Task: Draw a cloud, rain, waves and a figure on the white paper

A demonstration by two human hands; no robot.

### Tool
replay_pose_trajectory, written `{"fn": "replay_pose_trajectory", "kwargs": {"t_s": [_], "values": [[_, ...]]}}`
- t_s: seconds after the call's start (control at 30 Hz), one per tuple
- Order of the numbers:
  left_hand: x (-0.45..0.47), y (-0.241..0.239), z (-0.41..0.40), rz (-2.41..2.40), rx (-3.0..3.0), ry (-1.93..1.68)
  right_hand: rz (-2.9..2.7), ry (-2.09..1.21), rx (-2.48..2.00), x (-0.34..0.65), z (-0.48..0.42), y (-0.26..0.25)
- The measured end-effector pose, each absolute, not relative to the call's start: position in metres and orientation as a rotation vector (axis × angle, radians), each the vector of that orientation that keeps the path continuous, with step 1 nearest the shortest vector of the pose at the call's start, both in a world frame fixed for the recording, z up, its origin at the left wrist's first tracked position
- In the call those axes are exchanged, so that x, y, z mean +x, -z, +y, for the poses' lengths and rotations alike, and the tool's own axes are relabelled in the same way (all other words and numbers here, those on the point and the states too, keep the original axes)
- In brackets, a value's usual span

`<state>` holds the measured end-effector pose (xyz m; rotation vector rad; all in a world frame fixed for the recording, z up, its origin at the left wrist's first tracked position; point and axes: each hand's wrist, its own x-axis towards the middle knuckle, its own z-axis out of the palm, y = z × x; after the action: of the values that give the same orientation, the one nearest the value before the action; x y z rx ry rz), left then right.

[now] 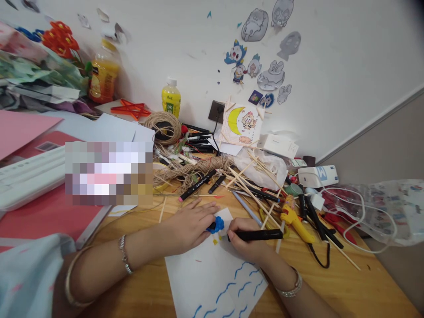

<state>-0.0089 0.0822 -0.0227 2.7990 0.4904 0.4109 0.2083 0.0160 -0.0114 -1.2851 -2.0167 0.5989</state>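
Note:
A white sheet of paper (195,274) lies on the wooden table, with wavy blue lines on its lower right part. Near its top edge is a blue cloud-like shape (217,224) with small yellow marks below it. My right hand (247,245) grips a black marker (261,235), its tip end close to the drawing and its barrel pointing right. My left hand (190,225) rests across the upper left of the paper. From between its thumb and index finger juts a short black piece that looks like a marker cap (211,226).
Wooden sticks (253,190), twine (205,167) and loose markers (198,185) clutter the table behind the paper. To the right lies a yellow glue gun (294,218) with its cord. Bottles (171,98) stand by the wall. A red folder (29,216) is at left.

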Motion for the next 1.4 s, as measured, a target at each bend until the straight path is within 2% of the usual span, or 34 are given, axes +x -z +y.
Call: {"fn": "replay_pose_trajectory", "kwargs": {"t_s": [1.4], "values": [[-0.013,0.016,0.085,0.535,2.826,-0.259,-1.932,-0.524,-1.274,0.212,0.024,0.019]]}}
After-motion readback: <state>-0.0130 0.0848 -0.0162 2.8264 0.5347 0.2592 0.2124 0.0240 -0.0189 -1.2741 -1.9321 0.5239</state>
